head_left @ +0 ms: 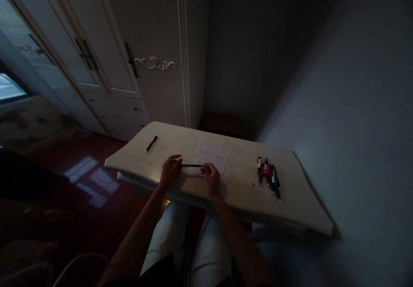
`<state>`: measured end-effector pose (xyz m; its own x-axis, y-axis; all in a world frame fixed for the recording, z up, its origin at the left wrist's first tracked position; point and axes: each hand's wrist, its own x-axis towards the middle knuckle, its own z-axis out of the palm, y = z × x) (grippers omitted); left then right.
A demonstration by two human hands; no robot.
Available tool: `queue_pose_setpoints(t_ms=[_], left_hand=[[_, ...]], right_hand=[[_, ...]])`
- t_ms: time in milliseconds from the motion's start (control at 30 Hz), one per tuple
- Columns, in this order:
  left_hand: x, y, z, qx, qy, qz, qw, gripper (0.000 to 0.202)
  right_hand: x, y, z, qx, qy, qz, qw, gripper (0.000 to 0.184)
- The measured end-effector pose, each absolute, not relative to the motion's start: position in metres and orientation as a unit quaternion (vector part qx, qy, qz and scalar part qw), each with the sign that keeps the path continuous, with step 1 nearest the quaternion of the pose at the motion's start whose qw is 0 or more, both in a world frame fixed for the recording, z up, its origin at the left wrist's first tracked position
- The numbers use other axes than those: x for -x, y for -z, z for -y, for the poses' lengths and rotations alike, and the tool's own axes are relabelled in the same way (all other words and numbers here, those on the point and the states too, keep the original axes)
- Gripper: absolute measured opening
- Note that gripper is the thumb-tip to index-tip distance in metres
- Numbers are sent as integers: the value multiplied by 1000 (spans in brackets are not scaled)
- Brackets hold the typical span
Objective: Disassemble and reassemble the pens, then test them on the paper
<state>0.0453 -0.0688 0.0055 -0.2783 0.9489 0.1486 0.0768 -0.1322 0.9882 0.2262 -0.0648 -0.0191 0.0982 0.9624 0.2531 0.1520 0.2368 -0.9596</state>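
Both hands work one green pen (192,165) above the tabletop (240,160), nearer its front edge: seemingly a handling step.
Purple pen (151,144) toward the left edge; left hand (170,170) pinching the green pen's left end; right hand (211,178) pinching its right end, before the paper (208,152); pens (266,169) bunched toward the right edge. Moving it probably calls for matched pinches.

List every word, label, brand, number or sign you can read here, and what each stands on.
None can be read.
Papers: faint marks, too small and blurred to make out.
Green pen between the left hand and right hand: no legible lettering.
Pen cluster: pale patches on some, too small to read.
Purple pen: too small and dark to tell.
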Motion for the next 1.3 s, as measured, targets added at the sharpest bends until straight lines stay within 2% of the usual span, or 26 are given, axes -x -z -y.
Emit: queue_pose_setpoints(t_ms=[500,900,1067,1300], left_hand=[[-37,7,68,-436,-631,-499,404,52],[-38,4,69,-455,-632,-442,445,45],[-38,8,67,-467,-628,-446,434,39],[-38,13,64,-467,-630,-445,433,32]], right_hand=[[-226,21,65,478,-373,567,558,30],[-227,26,66,508,-299,572,570,35],[-226,23,69,533,-230,626,521,27],[-225,15,73,557,-197,663,459,32]])
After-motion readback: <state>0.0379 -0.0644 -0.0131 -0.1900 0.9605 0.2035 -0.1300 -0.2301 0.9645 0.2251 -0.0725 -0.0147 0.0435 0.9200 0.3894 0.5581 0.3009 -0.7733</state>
